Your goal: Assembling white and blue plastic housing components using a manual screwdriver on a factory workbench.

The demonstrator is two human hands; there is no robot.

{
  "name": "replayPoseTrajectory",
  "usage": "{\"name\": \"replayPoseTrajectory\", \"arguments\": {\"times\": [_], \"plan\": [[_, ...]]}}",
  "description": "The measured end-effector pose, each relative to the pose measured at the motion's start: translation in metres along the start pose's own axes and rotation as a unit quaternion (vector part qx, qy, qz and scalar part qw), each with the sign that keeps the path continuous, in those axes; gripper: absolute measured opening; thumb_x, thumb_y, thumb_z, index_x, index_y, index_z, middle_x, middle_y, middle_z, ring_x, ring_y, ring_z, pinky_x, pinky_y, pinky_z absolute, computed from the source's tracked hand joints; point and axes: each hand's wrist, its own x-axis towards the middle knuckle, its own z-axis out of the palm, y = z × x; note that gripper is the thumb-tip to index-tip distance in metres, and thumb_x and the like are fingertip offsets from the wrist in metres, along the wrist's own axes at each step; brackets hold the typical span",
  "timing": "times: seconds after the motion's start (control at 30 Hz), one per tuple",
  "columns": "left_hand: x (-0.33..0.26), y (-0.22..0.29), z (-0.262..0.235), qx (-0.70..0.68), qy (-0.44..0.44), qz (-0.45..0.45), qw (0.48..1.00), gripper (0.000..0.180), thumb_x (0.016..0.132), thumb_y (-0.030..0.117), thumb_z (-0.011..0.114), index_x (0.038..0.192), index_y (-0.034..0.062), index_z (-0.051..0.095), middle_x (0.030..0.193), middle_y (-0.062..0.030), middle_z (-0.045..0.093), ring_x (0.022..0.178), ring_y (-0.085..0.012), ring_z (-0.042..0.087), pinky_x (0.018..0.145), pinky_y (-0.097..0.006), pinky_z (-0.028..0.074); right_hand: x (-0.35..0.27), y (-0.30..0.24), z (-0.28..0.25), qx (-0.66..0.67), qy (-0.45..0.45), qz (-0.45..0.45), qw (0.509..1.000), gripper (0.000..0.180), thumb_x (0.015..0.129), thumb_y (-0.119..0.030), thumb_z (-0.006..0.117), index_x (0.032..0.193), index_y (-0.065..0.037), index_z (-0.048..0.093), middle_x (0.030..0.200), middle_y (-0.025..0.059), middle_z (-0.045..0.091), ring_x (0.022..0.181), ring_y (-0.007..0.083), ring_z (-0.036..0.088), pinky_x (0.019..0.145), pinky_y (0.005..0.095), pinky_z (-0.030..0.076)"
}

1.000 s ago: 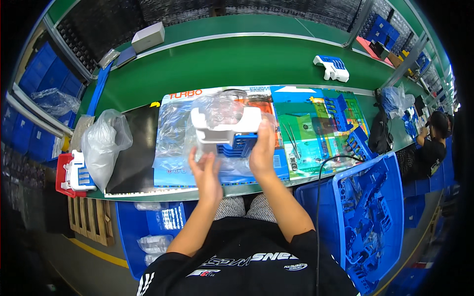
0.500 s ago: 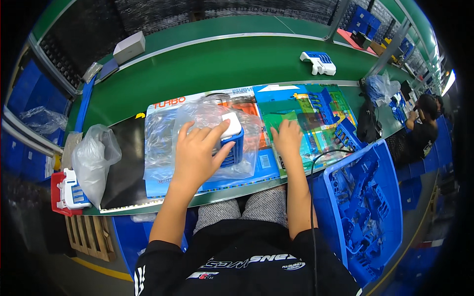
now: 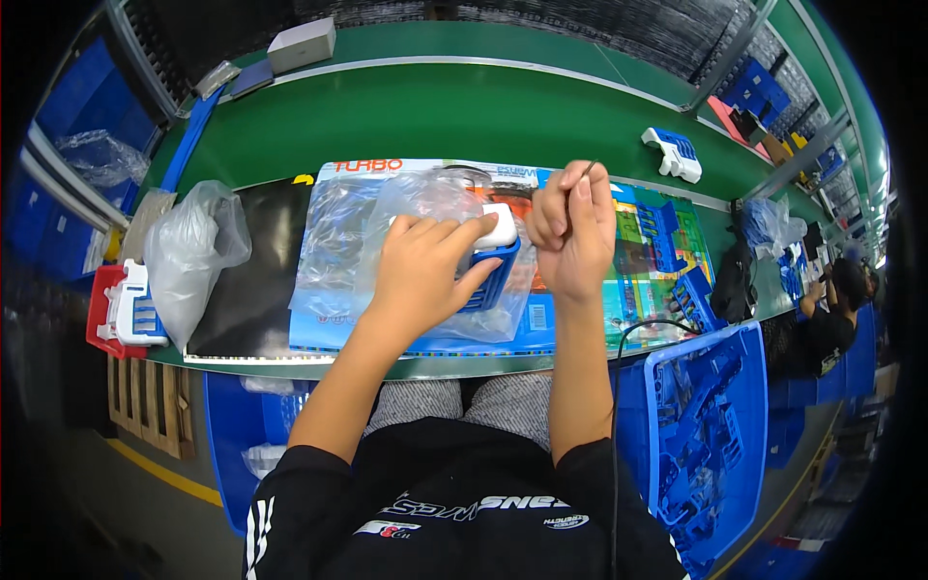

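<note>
My left hand [image 3: 425, 275] lies over a blue and white plastic toy [image 3: 499, 249] inside a clear plastic bag [image 3: 425, 198] and holds it down on the printed cardboard sheet [image 3: 638, 290]. Its fingers reach across the toy's white top. My right hand [image 3: 575, 237] is raised just right of the toy, closed in a fist. A thin dark wire-like piece [image 3: 587, 167] is pinched between its thumb and fingers and sticks up above the knuckles. The two hands almost touch.
A crumpled clear bag [image 3: 188, 246] and a red, white and blue toy [image 3: 126, 309] lie at the left. A blue crate of parts [image 3: 706, 425] stands at the right, with a black cable [image 3: 628, 333] beside it. Another blue and white toy [image 3: 674, 155] rests on the green belt. A co-worker [image 3: 841, 295] sits far right.
The toy and bag came down from the air onto the sheet under my left hand. My right hand left the sheet, rose and closed on the thin piece.
</note>
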Motion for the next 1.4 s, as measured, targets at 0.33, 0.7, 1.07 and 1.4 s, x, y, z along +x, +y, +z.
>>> {"name": "replayPoseTrajectory", "arguments": {"times": [0.33,0.7,1.07,1.4], "plan": [[-0.001,-0.005,0.006,-0.009,0.024,-0.008,1.0,0.036,0.079,0.032,0.08,0.108,0.0146,0.068,0.084,-0.0012,0.069,0.078,-0.0217,0.063,0.075,-0.037,0.04,-0.002,0.017,0.027,-0.078,0.017,-0.085,0.993,0.03,0.11,-0.031,0.04,0.094,-0.007,0.046,0.065,0.0024,0.044,0.056,0.0113,0.041,0.054,0.026,0.036],[-0.005,-0.004,0.007,-0.02,0.022,-0.018,0.999,0.041,0.078,0.031,0.081,0.115,0.0172,0.068,0.088,-0.0021,0.071,0.078,-0.0222,0.064,0.075,-0.038,0.04,-0.022,0.013,0.019,-0.132,-0.074,-0.08,0.985,0.039,0.109,-0.043,0.037,0.087,-0.011,0.039,0.063,0.0009,0.035,0.055,0.0132,0.031,0.054,0.0304,0.032],[-0.001,0.002,0.008,-0.015,0.013,-0.021,1.0,0.039,0.079,0.033,0.079,0.113,0.0166,0.067,0.089,-0.004,0.072,0.08,-0.0231,0.065,0.08,-0.038,0.041,-0.013,0.019,0.018,-0.116,-0.034,-0.062,0.991,0.041,0.108,-0.043,0.042,0.083,-0.012,0.036,0.062,-0.0025,0.025,0.052,0.0094,0.02,0.05,0.0278,0.021],[0.002,0.003,0.049,-0.055,0.111,-0.041,0.991,0.017,0.066,0.016,0.069,0.078,0.0059,0.064,0.076,-0.0138,0.067,0.081,-0.0321,0.066,0.083,-0.045,0.045,-0.008,0.024,-0.025,-0.039,0.058,-0.032,0.997,0.034,0.105,-0.02,0.048,0.076,-0.016,0.031,0.061,-0.005,0.023,0.052,0.0064,0.022,0.046,0.026,0.017]]}}
